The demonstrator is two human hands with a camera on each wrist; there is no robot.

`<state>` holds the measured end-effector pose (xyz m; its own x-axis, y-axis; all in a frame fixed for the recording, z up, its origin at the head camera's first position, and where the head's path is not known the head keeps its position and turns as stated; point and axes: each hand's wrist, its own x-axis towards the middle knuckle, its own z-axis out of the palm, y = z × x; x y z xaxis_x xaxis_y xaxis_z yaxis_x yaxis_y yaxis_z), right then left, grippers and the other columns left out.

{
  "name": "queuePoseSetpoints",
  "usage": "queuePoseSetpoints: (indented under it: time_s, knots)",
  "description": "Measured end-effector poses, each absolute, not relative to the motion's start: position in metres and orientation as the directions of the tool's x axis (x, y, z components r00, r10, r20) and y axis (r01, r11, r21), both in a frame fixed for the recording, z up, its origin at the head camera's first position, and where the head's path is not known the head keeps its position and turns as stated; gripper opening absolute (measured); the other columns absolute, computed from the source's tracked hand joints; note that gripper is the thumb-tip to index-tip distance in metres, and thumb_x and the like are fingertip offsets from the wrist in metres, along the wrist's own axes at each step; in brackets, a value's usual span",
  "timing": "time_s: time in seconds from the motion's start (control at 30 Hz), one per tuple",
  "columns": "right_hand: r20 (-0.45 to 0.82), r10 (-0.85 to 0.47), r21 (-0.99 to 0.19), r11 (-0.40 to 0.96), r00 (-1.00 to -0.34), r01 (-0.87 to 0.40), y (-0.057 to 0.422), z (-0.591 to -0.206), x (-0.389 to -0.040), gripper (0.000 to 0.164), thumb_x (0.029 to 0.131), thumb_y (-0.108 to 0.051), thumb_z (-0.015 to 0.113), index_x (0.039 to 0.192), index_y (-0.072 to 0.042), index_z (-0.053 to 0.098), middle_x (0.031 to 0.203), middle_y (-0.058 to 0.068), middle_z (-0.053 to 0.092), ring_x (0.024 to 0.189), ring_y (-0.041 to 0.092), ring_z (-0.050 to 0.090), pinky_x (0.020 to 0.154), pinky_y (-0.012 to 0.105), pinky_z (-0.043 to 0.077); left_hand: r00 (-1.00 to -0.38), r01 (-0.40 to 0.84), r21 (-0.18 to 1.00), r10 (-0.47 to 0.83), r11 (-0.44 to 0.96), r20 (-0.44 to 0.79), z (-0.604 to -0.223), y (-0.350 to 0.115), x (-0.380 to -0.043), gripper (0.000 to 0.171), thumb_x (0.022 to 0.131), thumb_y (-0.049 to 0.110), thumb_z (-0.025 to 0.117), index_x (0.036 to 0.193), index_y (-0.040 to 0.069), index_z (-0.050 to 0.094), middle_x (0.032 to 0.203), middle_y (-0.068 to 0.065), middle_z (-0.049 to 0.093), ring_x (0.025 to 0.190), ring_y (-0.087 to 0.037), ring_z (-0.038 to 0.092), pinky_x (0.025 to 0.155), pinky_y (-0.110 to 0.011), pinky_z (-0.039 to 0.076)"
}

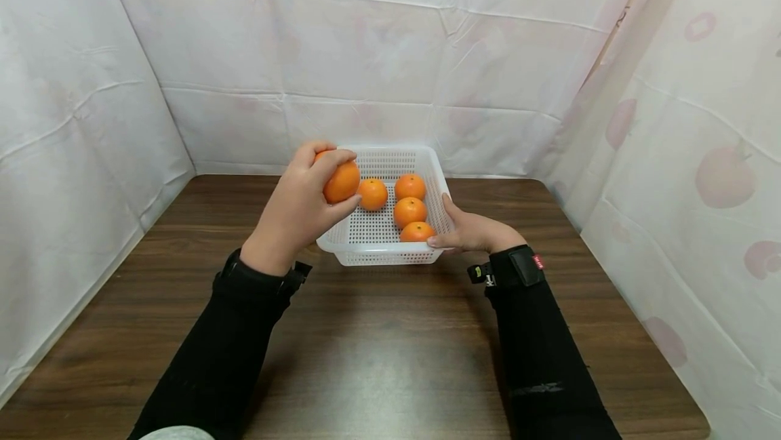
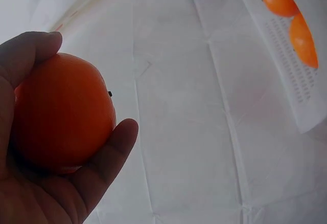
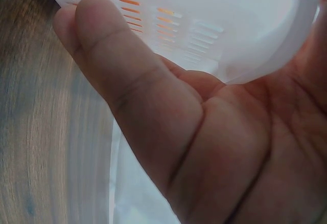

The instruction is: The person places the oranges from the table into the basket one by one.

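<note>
My left hand [image 1: 303, 199] holds an orange [image 1: 343, 181] above the left side of a white plastic basket [image 1: 390, 248]. In the left wrist view, fingers and thumb curve around this orange [image 2: 64, 114], which has a small dark stem spot. My right hand [image 1: 478, 230] grips the basket's near right corner, its thumb over the rim and its other fingers along the outside. In the right wrist view, the fingers lie against the slotted basket wall [image 3: 204, 24]. Inside the basket sit a single orange [image 1: 373, 194] on the left and a row of three oranges [image 1: 410, 212] on the right.
The basket stands at the far edge of a dark wooden table [image 1: 378, 345]. A white sheet [image 1: 366, 40] hangs directly behind it. More sheets close off the left side [image 1: 67, 121] and the right side [image 1: 689, 155].
</note>
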<state>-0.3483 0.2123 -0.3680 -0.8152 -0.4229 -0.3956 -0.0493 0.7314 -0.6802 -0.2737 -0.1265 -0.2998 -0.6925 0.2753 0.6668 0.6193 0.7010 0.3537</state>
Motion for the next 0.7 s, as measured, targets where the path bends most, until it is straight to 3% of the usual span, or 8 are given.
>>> queuePoseSetpoints:
  time_s: [0.43,0.7]
  knots:
    - [-0.401,-0.426,-0.694,0.719,-0.811,-0.035,0.212,-0.3666,-0.3474,0.129,0.092,-0.058,0.078,0.167,-0.029,-0.023,0.175,0.024,0.021,0.127,0.036,0.069,0.116,0.053,0.048,-0.71,0.597,0.333,0.287,0.73,0.643,-0.3047,-0.1264,-0.2788,0.058,0.085,0.025,0.09,0.137,0.015,0.066,0.142,-0.021,0.051,0.115,-0.036,0.059,0.095,-0.051,0.06]
    - [-0.398,-0.44,-0.703,0.71,-0.805,-0.04,0.2122,-0.3667,-0.3473,0.128,0.094,-0.056,0.077,0.166,-0.028,-0.024,0.177,0.024,0.009,0.13,0.037,0.068,0.116,0.053,0.048,-0.736,0.582,0.34,0.3,0.739,0.607,-0.3092,-0.1254,-0.2838,0.059,0.086,0.025,0.089,0.14,0.017,0.064,0.142,-0.02,0.051,0.111,-0.034,0.059,0.094,-0.049,0.06]
